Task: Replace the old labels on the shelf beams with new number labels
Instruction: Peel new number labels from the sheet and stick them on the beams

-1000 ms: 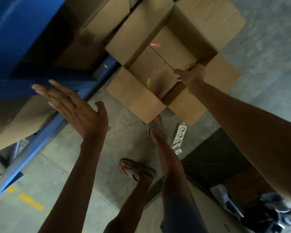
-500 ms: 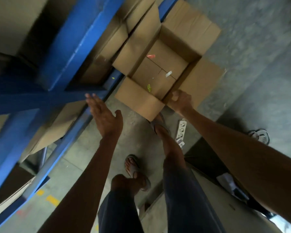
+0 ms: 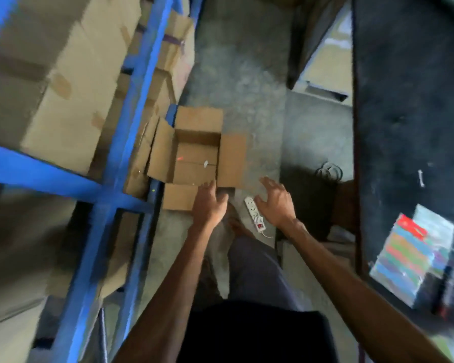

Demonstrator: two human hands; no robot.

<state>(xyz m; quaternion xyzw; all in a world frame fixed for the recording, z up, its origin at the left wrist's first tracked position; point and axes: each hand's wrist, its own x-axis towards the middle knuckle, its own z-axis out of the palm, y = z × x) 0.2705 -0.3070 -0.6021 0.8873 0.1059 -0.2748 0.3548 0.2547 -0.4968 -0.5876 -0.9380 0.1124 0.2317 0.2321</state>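
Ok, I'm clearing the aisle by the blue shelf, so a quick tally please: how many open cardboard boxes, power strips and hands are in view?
Open cardboard box: 1
Power strip: 1
Hands: 2, the left hand and the right hand, both empty with fingers spread
Total: 4

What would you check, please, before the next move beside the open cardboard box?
1. Left hand free: ok, fingers straight, holding nothing.
2. Right hand free: ok, fingers spread, empty.
3. Cardboard box open: ok, flaps spread; a white scrap lies inside.
4. Footing: not ok, a power strip lies on the floor by the feet.
5. New labels ready: cannot tell; a coloured pack lies on the dark surface at right, blurred.
6. Old label on the shelf beam: cannot tell, too blurred.
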